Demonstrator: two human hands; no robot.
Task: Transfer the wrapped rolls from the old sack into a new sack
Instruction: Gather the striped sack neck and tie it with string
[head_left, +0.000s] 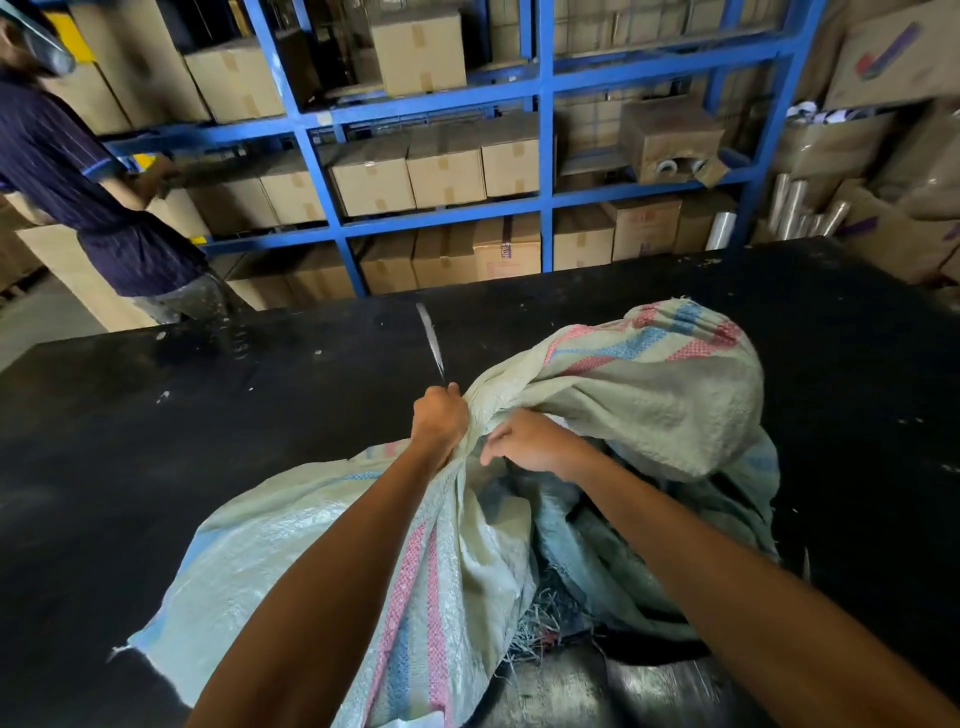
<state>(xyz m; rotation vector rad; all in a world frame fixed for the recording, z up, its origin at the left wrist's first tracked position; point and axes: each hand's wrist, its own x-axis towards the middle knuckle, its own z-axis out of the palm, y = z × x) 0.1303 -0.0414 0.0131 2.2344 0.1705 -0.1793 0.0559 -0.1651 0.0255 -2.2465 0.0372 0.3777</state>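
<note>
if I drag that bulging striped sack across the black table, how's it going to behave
The bulging sack probably drags heavy, since it looks stuffed full. Its woven cloth folds where the left hand bunches it, so it is likely floppy. Its frayed edge may tear.

blue shelving (544, 156) | cardboard boxes (445, 169) | black table (208, 415)

Premises: a warehouse or stockroom with a packing area. Evidence: blue steel racking (543, 156) spans the far wall, its bays filled on every level with sealed brown cardboard cartons (447, 166), several taped along the seams. Further cartons are stacked on the floor at right, beside clear film rolls (795, 205) standing on end. A large black worktable (208, 415) occupies the foreground, its surface scuffed and flecked with debris. A second person (88, 171) in a dark striped shirt stands at the racking on the left, handling stock
</note>
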